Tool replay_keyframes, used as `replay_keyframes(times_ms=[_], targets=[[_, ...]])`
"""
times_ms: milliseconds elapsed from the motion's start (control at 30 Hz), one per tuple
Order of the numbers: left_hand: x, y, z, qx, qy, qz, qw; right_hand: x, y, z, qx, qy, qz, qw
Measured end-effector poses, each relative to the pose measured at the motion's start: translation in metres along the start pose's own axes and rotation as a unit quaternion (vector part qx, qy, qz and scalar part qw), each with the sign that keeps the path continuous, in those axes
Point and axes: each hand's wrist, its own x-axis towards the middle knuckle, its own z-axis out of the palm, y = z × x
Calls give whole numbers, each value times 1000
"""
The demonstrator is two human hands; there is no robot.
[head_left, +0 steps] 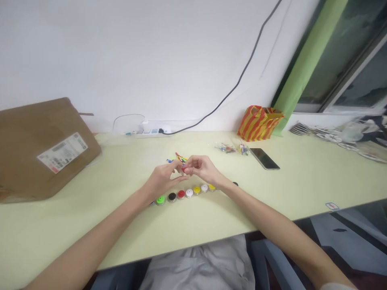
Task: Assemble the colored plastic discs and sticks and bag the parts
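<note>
My left hand (163, 178) and my right hand (203, 168) meet above the middle of the table, fingers pinched around a small red piece (183, 169) between them. Its exact shape is partly hidden by the fingers. Just behind the hands lie thin colored pieces (179, 157) in red, blue, yellow and green. Nearer to me, a row of small round pieces with clear bases runs under my wrists, among them a green one (160, 199), a black one (172, 196), a red one (181, 194) and a yellow one (196, 189). My right forearm covers part of the row.
A cardboard box (45, 149) stands at the left. By the wall are a power strip (151, 131) and a striped bag (260, 123). Small clear packets (226, 148) and a phone (265, 158) lie right of the hands on the table (302, 177).
</note>
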Motion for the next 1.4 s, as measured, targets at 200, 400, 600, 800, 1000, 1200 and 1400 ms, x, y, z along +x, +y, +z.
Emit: replay_keyframes(times_ms=[200, 400, 600, 800, 1000, 1200, 1400], targets=[[2, 4, 3, 50, 9, 31, 998, -29, -48, -70, -227, 77, -29, 970], [4, 9, 11, 57, -4, 42, 997, -95, -84, -146, -486, 116, 99, 861], [2, 7, 11, 66, -3, 42, 997, -124, -20, -128, -406, 24, 201, 891], [3, 7, 8, 68, -13, 17, 997, -110, -13, -128, -455, -56, 221, 861], [4, 9, 7, 64, -17, 17, 998, -87, -34, -114, -609, -124, 223, 751], [4, 7, 6, 70, -17, 27, 997, -70, -44, -99, -670, -178, 246, 677], [3, 5, 9, 69, -24, 33, 997, -43, -45, -111, -592, -227, 332, 699]])
